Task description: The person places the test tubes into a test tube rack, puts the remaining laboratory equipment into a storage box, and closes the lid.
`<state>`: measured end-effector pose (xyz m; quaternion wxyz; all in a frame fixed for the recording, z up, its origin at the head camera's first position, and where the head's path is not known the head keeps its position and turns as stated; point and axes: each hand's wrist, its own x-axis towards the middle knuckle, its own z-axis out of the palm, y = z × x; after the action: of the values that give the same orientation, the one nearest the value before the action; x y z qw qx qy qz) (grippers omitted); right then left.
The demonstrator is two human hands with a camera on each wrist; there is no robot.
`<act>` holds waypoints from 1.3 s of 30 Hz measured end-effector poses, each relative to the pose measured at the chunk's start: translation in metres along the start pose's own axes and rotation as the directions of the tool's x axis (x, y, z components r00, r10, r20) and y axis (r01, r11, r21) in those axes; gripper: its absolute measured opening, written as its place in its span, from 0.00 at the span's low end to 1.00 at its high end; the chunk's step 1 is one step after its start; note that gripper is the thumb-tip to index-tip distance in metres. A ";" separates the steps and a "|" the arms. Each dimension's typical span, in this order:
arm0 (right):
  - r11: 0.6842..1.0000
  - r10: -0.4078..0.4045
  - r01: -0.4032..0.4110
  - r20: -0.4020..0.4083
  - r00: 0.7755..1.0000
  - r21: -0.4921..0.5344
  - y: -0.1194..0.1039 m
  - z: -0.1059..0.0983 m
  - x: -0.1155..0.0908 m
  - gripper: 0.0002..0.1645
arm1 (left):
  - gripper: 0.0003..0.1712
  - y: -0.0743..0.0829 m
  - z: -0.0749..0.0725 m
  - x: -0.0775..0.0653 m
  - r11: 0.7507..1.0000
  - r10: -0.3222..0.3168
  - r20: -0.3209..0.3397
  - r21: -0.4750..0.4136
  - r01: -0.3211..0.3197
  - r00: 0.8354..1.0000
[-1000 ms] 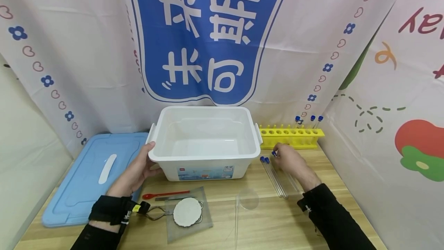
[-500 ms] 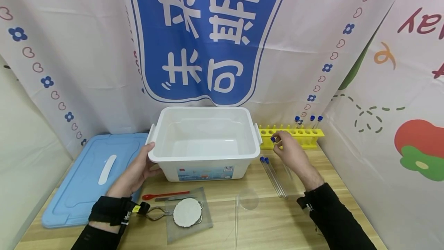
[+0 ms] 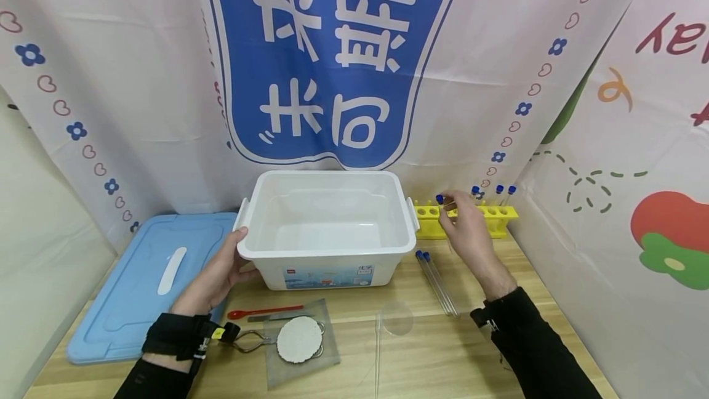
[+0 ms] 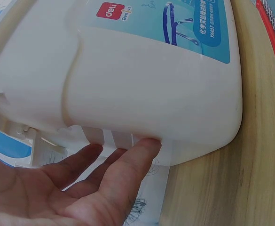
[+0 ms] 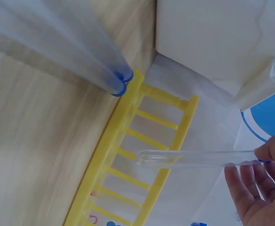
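Observation:
My right hand (image 3: pixel 469 233) pinches a clear test tube (image 5: pixel 193 159) near its blue-capped end (image 3: pixel 440 199). Just over the yellow test tube rack (image 3: pixel 429 230), the tube's rounded lower end overlaps the rack's bars in the right wrist view. Toward the rack's right end stand several capped tubes. On the table before it lie two more blue-capped test tubes (image 3: pixel 437 283) side by side. My left hand (image 3: pixel 218 273) is at the left side of a white plastic box (image 3: pixel 332 252), thumb by the handle and extended fingers (image 4: pixel 144 153) touching the side wall.
A blue lid (image 3: pixel 133 300) lies at the left. Along the front are a red spoon (image 3: pixel 266 311), wire tongs (image 3: pixel 252 340), a white round gauze pad (image 3: pixel 299 338) on a grey sheet (image 3: pixel 279 371), a clear round disc (image 3: pixel 397 318) and a thin glass rod (image 3: pixel 377 350).
My right hand has lifted the test tube off the table beside the two others and carried it up and back over the rack. My left hand stays at the box.

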<state>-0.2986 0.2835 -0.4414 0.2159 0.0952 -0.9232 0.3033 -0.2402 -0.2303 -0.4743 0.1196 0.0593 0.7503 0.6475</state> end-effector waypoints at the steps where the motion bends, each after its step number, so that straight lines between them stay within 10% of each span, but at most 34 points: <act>1: 1.000 -0.005 0.005 -0.015 1.000 0.009 -0.001 0.000 0.001 0.24 | 0.48 0.000 0.000 0.000 1.000 0.000 0.000 -0.001 0.000 1.000; 22: 0.965 0.056 0.027 -0.303 0.951 0.262 -0.017 -0.002 0.017 0.25 | 0.47 0.000 0.000 0.000 1.000 0.007 0.008 -0.009 -0.007 1.000; 39: 0.885 0.154 -0.025 -0.241 0.958 0.466 -0.006 0.013 0.035 0.25 | 0.47 -0.002 0.000 0.000 1.000 0.018 0.013 -0.002 -0.017 1.000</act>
<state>-0.3326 0.2693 -0.4320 0.2971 0.0579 -0.7907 0.5321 -0.2404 -0.2308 -0.4762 0.1189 0.0701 0.7483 0.6488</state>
